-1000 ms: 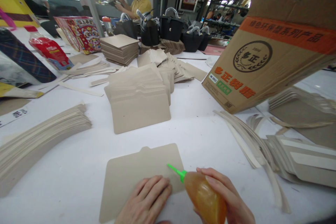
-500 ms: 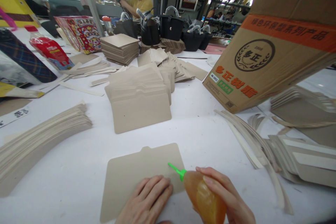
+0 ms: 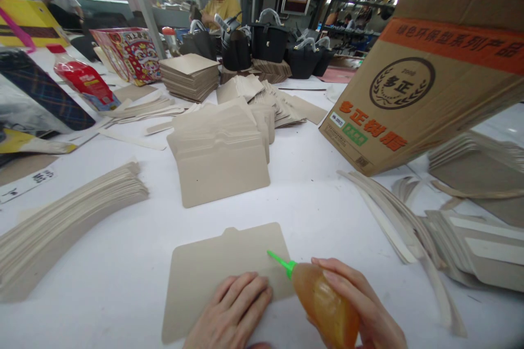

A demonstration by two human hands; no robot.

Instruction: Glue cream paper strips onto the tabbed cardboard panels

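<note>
Got left hand [image 3: 235,308] flat on a board [image 3: 204,267], bottom centre, squeeze bottle [image 3: 323,300] gripped in right hand [image 3: 370,305]; can't spot anything squeezed out yet, with more boards [image 3: 225,174] mid-frame.

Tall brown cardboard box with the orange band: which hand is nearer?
Right. The right hand, holding an amber squeeze bottle with a green nozzle, is below the box in the view; the left hand, resting on a flat beige cardboard panel, is farther off to the left.
</note>
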